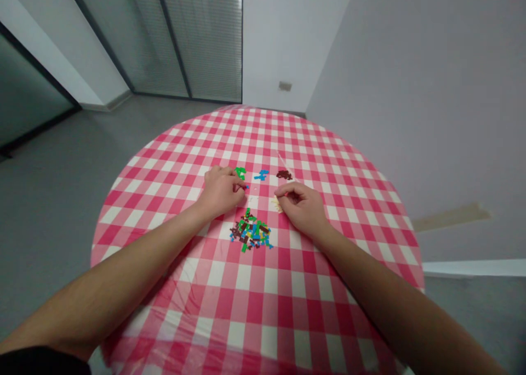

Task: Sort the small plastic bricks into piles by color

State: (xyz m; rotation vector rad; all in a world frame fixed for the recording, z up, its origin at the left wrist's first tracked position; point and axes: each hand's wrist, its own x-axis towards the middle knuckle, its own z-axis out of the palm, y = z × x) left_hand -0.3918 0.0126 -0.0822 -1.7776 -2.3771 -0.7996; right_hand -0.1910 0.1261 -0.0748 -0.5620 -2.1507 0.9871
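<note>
Toy building bricks lie in small groups on a checked tablecloth. My left hand (222, 191) is closed in a pinch left of centre, and a small blue brick (247, 187) shows at its fingertips. Behind those fingers is a cluster of green bricks (240, 172), partly covered by the hand. My right hand (303, 206) is also pinched, over a group of cream bricks (276, 204); what its fingertips hold is too small to make out. Between my wrists and nearer to me sits a mixed pile of bricks (251, 232) in brown, green, blue and yellow.
A blue group (262, 175) and a dark brown group (284, 175) lie farther back. A few pale bits (255, 188) rest between the hands. The round table wears a red-and-white cloth (263, 287), wrinkled at the front. Beyond are a wall (394, 101) and glass panels (197, 40).
</note>
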